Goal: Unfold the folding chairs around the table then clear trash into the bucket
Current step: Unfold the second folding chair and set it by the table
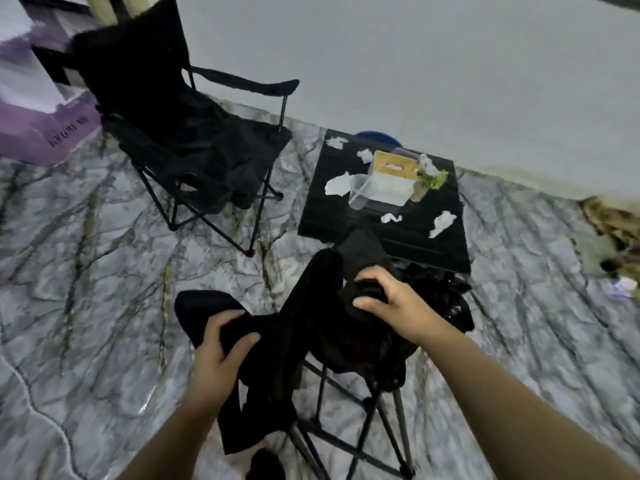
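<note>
A black folding chair [322, 327] stands half-collapsed right in front of me, its fabric bunched. My left hand [221, 355] grips the left armrest fabric, and my right hand [384, 299] grips the right upper corner. A second black folding chair [187, 133] stands fully unfolded at the upper left. Beyond my hands is a low black table [446, 244] littered with crumpled white tissues [337, 184], clear plastic cups [358, 194], a white tissue box [388, 188] and a small green plant [433, 178]. A blue bucket rim [377, 137] shows behind the table.
The floor is grey marble-patterned sheeting [104, 271]. Purple and white boxes [38, 109] sit at the far left against the wall. A brownish patch with small debris [616, 237] lies at the right edge. A pale wall [415, 64] runs behind the table.
</note>
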A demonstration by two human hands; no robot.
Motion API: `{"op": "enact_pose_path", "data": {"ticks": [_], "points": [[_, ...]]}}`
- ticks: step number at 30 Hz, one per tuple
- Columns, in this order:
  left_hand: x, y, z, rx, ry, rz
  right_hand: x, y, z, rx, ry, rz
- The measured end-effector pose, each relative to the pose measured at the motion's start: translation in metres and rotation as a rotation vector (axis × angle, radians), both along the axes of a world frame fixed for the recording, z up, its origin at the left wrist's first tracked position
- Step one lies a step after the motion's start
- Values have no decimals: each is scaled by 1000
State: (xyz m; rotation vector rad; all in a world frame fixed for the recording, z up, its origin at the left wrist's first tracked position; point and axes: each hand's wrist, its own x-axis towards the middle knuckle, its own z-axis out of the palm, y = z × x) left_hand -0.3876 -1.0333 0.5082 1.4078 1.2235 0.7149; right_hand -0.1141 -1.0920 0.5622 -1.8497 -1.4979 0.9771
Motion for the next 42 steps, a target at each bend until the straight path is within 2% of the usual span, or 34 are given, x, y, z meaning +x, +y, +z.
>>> {"op": "enact_pose_path", "data": {"ticks": [4, 7, 12, 17, 21, 24, 30, 38, 42], "points": [[11, -9, 33, 161, 42, -60, 28, -67, 30, 174, -73, -179], [17, -9, 52, 244, 82, -48, 54, -108, 45, 222, -62, -327], [12, -12, 68, 269, 156, -24, 66, -174, 58, 264, -86, -513], [-1, -51, 44, 237, 302, -144, 31, -263, 17, 56, -134, -666], [-30, -82, 24, 185, 369, -232, -9, -314, -10, -133, -150, -627], [-53, -94, 17, 167, 413, -309, -27, -332, -17, -179, -180, -611], [-74, -102, 21, 206, 463, -431, -43, -359, -27, -195, -200, -760], [-88, -102, 25, 285, 587, -515, -52, -354, -24, -217, -195, -791], [-93, -105, 27, 271, 570, -509, -56, -359, -21, -222, -188, -787]]}}
